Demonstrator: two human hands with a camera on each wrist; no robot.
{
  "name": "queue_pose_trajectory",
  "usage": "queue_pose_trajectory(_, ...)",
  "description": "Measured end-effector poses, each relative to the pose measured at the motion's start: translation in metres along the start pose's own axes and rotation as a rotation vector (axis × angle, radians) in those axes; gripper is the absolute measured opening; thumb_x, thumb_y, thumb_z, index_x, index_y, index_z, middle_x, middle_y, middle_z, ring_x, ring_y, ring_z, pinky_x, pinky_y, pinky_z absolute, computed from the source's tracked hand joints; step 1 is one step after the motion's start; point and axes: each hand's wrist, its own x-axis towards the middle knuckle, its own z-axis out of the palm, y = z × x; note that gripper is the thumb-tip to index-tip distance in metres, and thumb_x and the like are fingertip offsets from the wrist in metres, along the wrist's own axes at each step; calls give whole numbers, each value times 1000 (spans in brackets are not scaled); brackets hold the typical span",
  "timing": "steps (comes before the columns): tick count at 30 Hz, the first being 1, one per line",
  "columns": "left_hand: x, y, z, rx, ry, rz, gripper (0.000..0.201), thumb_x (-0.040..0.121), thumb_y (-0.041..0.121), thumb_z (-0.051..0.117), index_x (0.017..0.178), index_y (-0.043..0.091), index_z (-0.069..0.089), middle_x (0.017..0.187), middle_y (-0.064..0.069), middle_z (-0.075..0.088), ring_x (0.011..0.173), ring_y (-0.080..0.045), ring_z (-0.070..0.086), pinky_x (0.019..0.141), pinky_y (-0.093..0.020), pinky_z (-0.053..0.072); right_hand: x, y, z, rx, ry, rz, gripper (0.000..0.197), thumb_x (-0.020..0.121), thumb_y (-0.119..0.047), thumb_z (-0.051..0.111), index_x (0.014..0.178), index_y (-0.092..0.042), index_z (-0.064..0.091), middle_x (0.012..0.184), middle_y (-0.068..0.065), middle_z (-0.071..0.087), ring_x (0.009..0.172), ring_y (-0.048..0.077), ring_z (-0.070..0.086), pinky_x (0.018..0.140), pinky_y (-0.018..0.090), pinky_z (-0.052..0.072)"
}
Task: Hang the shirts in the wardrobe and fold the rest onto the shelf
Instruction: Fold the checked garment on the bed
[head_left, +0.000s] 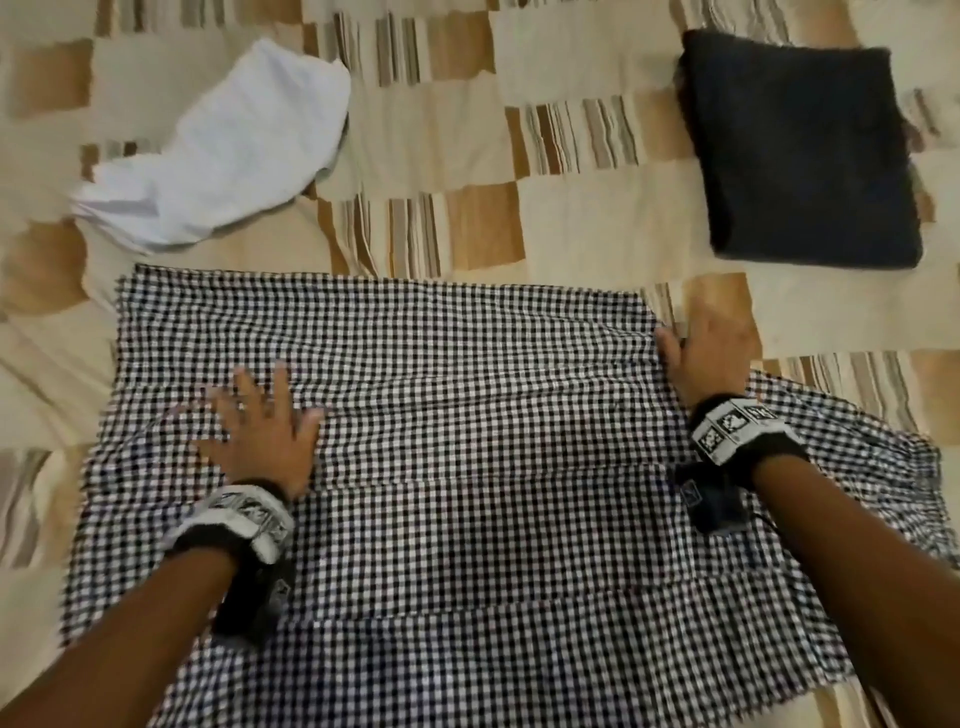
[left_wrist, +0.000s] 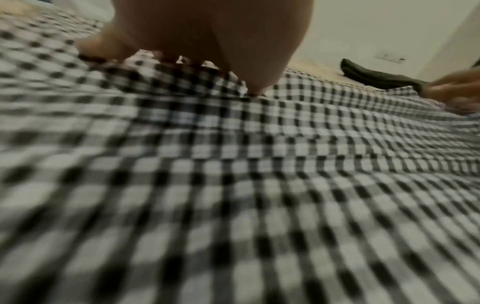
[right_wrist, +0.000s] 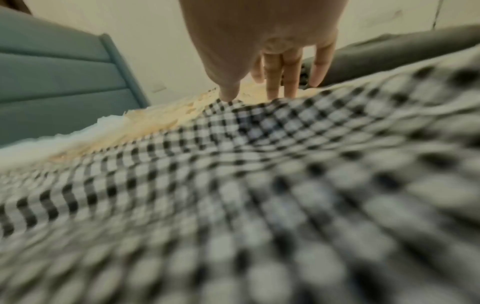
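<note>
A black-and-white checked garment (head_left: 457, 441) lies spread flat on the bed and fills the near half of the head view. My left hand (head_left: 260, 423) presses flat on its left part with fingers spread. At the garment's far right edge my right hand (head_left: 711, 348) rests with straight fingers reaching past the cloth onto the bedcover. In the right wrist view the fingers (right_wrist: 291, 72) point down at the checked edge (right_wrist: 233, 127). The left wrist view shows my palm (left_wrist: 207, 41) on the checked cloth (left_wrist: 233, 185).
A crumpled white garment (head_left: 223, 150) lies at the far left of the beige patchwork bedcover (head_left: 467, 130). A folded dark garment (head_left: 800, 150) sits at the far right. A teal padded headboard (right_wrist: 59, 82) stands beyond the bed in the right wrist view.
</note>
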Motion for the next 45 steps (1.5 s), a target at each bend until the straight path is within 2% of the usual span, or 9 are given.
queue_pose_trajectory(5, 36, 64, -27, -73, -160, 154, 60, 97, 52, 16, 148, 33, -10, 156, -4, -19, 143, -33, -17, 104, -74, 4, 42, -57, 4, 241, -20, 38, 27, 95, -22, 52, 113, -5, 63, 113, 18, 64, 108, 36, 55, 98, 45, 37)
queue_pose_trajectory(9, 99, 55, -70, -43, 92, 276, 54, 99, 33, 35, 149, 24, 16, 155, -11, 14, 143, -35, 7, 103, -73, 4, 69, -49, -6, 378, 41, 51, 15, 87, -13, 63, 94, -4, 72, 96, 18, 70, 93, 33, 63, 82, 30, 45)
queue_pose_trajectory(18, 191, -39, -130, 493, -230, 372, 41, 97, 45, 36, 135, 33, 46, 144, 4, 44, 140, -23, 26, 114, -55, 0, 64, -45, 4, 237, 21, -41, 17, 92, -25, 57, 92, -13, 68, 89, 16, 70, 84, 36, 62, 76, 45, 51)
queue_pose_trajectory(25, 167, -34, -118, 18, 281, 242, 33, 87, 3, 45, 118, 7, 55, 122, -21, 55, 121, -38, 41, 109, -65, 1, 57, -93, 6, -16, 40, 87, 27, 91, -13, 55, 117, -8, 55, 115, 22, 58, 110, 40, 49, 94, 50, 36)
queue_pose_trajectory(28, 118, -8, -99, -53, 368, 346, 51, 79, -7, 48, 128, 6, 46, 129, -19, 48, 125, -38, 36, 109, -65, 14, 17, -146, -1, 32, 199, -137, 40, 84, -5, 58, 124, -6, 52, 117, 17, 57, 109, 37, 52, 91, 49, 39)
queue_pose_trajectory(31, 37, 25, -51, -64, 227, 622, 46, 86, 9, 49, 132, 14, 45, 135, -10, 50, 130, -33, 37, 106, -67, 22, -64, -205, 14, 28, 141, -456, 26, 74, 2, 58, 99, -7, 62, 98, 12, 62, 90, 34, 60, 77, 45, 48)
queue_pose_trajectory(38, 9, 10, 11, 108, -138, 582, 83, 77, 84, 11, 147, 39, 12, 156, 11, 8, 144, -28, 2, 94, -78, 9, -93, -167, 74, -286, -353, -832, 67, 91, -61, 25, 148, -28, 20, 155, 4, 24, 143, 24, 17, 111, 56, 18)
queue_pose_trajectory(41, 45, -19, -4, 26, -53, 346, 94, 60, 95, 9, 139, 50, -15, 151, 17, -23, 143, -25, -19, 100, -73, -3, -40, -75, 54, -315, -334, -547, 71, 88, -67, 10, 150, -31, 6, 158, 3, 4, 146, 26, 2, 115, 56, 5)
queue_pose_trajectory(45, 103, -91, -33, 8, -180, 42, 100, 57, 96, 12, 144, 49, -8, 157, 7, -15, 143, -30, -14, 108, -69, 1, -5, 7, 12, -172, -380, 214, 75, 89, -68, 11, 151, -27, -4, 160, 4, -6, 146, 29, -1, 113, 60, 6)
